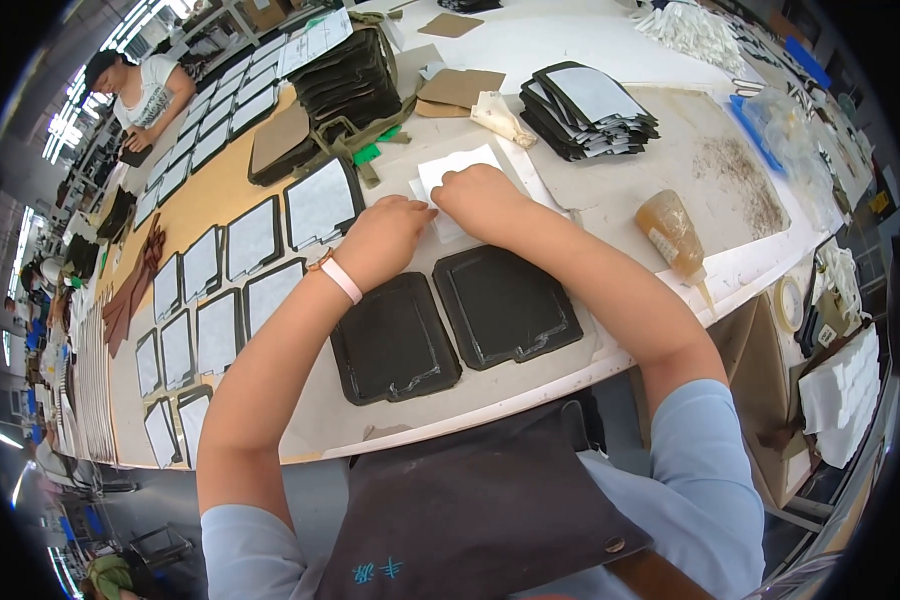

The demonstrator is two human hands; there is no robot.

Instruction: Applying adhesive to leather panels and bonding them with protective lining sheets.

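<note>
My left hand (388, 237) and my right hand (482, 203) meet at a small pile of white sheets (467, 160) in the middle of the table. The fingers of both hands are pinched together at the pile's near left part, and whatever they grip is hidden. A pink-and-white band (342, 278) circles my left wrist. Just below the hands lie two flat black panels (395, 335) with clear glue streaks along their near edges; the right panel (507, 305) is partly under my right forearm.
Rows of black panels topped with light sheets (253, 238) cover the left side. A stack of similar pieces (590, 110) stands at the far right, near an amber glue bottle (670, 230). Bundled black pieces (345, 85) stand behind. A co-worker (150, 95) is at the far left.
</note>
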